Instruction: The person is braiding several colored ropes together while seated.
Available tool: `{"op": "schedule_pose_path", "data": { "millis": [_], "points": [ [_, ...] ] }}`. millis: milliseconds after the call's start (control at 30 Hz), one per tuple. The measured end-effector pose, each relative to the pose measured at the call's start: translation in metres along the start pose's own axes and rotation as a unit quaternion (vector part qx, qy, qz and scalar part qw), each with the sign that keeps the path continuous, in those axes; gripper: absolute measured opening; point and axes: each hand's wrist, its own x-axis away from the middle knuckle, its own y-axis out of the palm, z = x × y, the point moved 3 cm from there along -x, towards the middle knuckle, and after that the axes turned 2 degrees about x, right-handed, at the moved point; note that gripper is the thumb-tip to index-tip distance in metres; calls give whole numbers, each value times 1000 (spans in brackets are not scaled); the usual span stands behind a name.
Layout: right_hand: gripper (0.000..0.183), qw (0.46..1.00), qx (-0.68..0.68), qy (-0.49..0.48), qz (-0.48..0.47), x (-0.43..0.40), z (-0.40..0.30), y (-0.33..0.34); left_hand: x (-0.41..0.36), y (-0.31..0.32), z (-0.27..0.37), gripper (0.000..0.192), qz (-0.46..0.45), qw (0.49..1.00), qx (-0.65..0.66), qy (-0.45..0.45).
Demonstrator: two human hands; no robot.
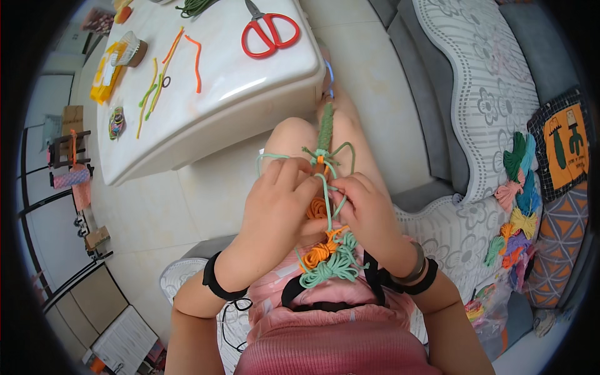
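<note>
A rod wrapped in knotted green cord (325, 126) lies lengthwise between my knees. Mint-green cord (328, 206) loops down from its near end, beside a short orange wrap (320, 160). My left hand (286, 192) pinches the work just below that wrap, its fingertips partly hidden. Between thumb and fingers, my right hand (363, 206) holds a strand of the mint cord. Coiled orange cord (317, 253) and a mint-green cord bundle (330, 269) rest in my lap. A darker orange coil (318, 208) shows between the hands.
On the white table (211, 117) lie red-handled scissors (271, 35), cut cord pieces (154, 89), a yellow packet (107, 72) and a dark green cord bundle (197, 7). Several coloured cord bundles (522, 222) lie on the sofa (487, 93) at right, near cushions (562, 145).
</note>
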Motion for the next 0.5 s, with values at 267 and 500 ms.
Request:
{"op": "schedule_pose_path", "data": {
  "millis": [267,500],
  "points": [
    [27,989,-127,71,-27,2,0,-3,-1,12,-7,28,-31,998,-2,48],
    [29,989,-137,57,-8,2,-16,-25,-4,16,-4,26,-39,996,55,52]
  ]
}}
